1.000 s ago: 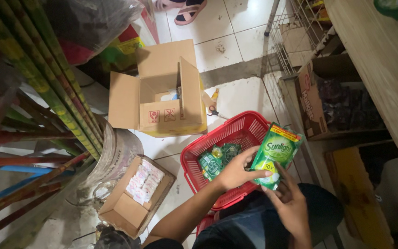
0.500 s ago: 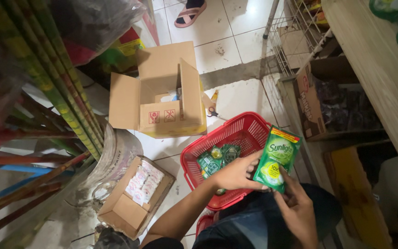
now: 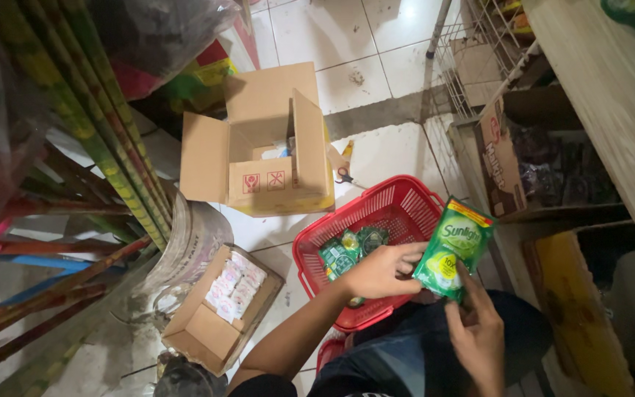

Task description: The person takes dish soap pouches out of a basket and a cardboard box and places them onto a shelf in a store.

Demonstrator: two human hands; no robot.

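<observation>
Pouch [image 3: 453,250] between both hands above basket [image 3: 406,202]; open carton [image 3: 259,147] behind, scissors [image 3: 343,175] seemingly between.

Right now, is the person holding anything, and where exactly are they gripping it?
Yes: a green refill pouch. The left hand pinches its left edge; the right hand grips its bottom edge, above a red basket.

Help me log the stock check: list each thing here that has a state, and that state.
green pouch: sealed, upright, held above the basket
left hand: grips the pouch's left edge
right hand: pinches the pouch's bottom
red basket: on the floor, holds a few green pouches
large carton: flaps open
small carton: open, part filled with white packets
scissors: on the floor, beside the large carton
</observation>
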